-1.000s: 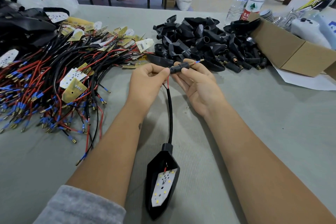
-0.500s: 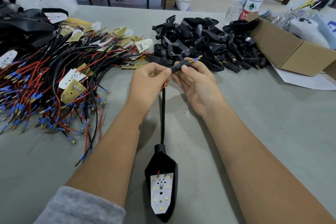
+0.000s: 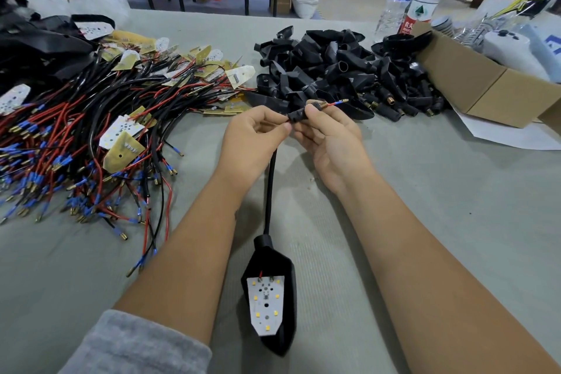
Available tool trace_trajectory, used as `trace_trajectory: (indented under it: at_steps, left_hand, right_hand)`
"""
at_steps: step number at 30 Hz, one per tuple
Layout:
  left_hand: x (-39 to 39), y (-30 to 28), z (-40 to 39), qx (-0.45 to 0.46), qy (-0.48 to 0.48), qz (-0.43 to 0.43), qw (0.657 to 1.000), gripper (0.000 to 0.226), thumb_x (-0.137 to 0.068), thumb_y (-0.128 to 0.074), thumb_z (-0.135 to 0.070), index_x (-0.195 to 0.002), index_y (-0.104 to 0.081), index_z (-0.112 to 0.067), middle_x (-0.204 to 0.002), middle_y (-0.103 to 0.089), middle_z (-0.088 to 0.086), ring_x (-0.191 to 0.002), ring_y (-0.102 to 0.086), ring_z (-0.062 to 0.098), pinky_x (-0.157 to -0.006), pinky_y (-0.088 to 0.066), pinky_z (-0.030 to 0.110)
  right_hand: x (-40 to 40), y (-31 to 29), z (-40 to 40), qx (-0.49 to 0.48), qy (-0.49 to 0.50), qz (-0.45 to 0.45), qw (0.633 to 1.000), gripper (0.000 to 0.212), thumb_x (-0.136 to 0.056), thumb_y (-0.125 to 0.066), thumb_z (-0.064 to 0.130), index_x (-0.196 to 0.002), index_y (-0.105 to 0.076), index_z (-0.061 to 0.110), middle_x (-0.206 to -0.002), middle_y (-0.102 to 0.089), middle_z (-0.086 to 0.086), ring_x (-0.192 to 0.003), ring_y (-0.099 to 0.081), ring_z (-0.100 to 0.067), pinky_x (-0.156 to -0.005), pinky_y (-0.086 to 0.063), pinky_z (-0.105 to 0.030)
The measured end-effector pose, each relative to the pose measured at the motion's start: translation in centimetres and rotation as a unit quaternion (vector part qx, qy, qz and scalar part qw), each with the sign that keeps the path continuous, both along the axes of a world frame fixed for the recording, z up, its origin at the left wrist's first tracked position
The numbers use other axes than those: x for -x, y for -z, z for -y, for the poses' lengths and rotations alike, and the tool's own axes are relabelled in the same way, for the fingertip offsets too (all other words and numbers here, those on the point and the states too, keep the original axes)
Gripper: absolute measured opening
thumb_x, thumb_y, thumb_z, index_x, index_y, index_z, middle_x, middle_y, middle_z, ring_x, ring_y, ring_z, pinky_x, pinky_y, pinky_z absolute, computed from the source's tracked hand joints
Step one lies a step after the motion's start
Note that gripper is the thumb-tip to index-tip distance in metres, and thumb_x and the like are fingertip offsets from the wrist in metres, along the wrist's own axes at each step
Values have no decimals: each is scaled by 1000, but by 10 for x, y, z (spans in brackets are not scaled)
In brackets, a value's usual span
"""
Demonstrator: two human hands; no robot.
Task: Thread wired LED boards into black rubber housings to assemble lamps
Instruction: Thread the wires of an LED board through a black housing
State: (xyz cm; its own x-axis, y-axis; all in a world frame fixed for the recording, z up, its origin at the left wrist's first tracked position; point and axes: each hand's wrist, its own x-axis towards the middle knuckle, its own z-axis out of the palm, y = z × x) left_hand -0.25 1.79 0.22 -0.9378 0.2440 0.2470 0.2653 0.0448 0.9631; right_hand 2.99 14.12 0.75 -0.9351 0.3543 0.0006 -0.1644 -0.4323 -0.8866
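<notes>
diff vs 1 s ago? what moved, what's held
The small black sleeve has slid further along the wire: the red-and-blue lead with its brass tip now sticks out further past the right hand. The cable has straightened, and the black housing with its LED board swung to lie in line. Left hand still pinches the wire, right hand the sleeve. Piles unchanged.

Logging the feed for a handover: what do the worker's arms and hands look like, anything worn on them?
Both hands are bare: no gloves, rings or watch show on the left hand or the right hand. The left arm wears a grey knit sleeve pushed up near the elbow, leaving the forearm bare, with a small dark mark near the wrist. The right forearm is bare as far as the picture shows.
</notes>
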Motion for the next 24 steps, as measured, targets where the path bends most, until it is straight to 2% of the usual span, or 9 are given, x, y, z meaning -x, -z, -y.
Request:
trace_trajectory:
  at_steps: [3,6,9,11,15,18,21,24]
  left_hand:
    - [1,0,-2,10,-16,17,1000,9,-88,-67,-8,-83,-65,-16,-73,-66,-2,-63,-57,1,-60,-46,13]
    - [2,0,-2,24,-14,49,998,10,-85,-65,-8,-84,-65,-18,-75,-69,1,-60,-56,0,-55,-42,13]
    - [0,1,-3,67,23,35,997,12,-84,-68,-9,-83,-68,-22,-77,-70,1,-64,-59,3,-60,-47,17]
    - [-2,2,-3,83,42,22,995,13,-86,-68,-11,-82,-69,-23,-74,-71,0,-68,-62,7,-67,-50,23]
    - [-1,2,-1,84,14,-5,996,15,-92,-63,-15,-82,-65,-26,-67,-65,-2,-67,-63,11,-71,-51,35]
    - [-2,1,0,71,-11,-19,997,17,-97,-57,-17,-86,-64,-28,-65,-55,-7,-54,-61,11,-56,-47,25]
    - [-2,2,-1,90,-5,-47,995,10,-96,-58,-17,-92,-66,-20,-70,-50,7,-55,-45,16,-57,-39,30]
    - [-2,2,-2,100,-10,-48,994,8,-95,-59,-17,-92,-66,-19,-68,-51,2,-58,-44,14,-58,-39,30]
  right_hand:
    - [1,0,-1,10,8,2,1000,6,-96,-58,8,-93,-61,12,-79,-61,-7,-67,-59,-14,-69,-55,-24]
    - [3,0,-3,46,39,4,998,8,-96,-60,12,-88,-60,13,-71,-60,-4,-61,-60,-13,-59,-53,-21]
    - [3,0,-6,72,58,3,996,14,-96,-60,15,-82,-58,14,-63,-59,-2,-58,-60,-14,-55,-51,-22]
    - [3,1,-7,72,64,0,995,15,-96,-60,16,-81,-57,13,-66,-61,-5,-58,-61,-14,-54,-50,-23]
    - [3,1,-9,25,81,7,996,14,-97,-57,14,-84,-58,10,-71,-66,-7,-56,-61,-14,-50,-45,-23]
    - [2,0,-9,-17,84,26,996,14,-96,-57,15,-83,-59,12,-73,-65,-6,-53,-56,-13,-50,-42,-23]
    - [1,-1,-8,-63,73,35,995,12,-95,-59,16,-84,-58,14,-67,-63,0,-51,-52,-12,-52,-42,-23]
    - [0,-1,-5,-117,50,25,992,2,-96,-58,15,-95,-60,15,-73,-64,-2,-54,-53,-13,-53,-43,-22]
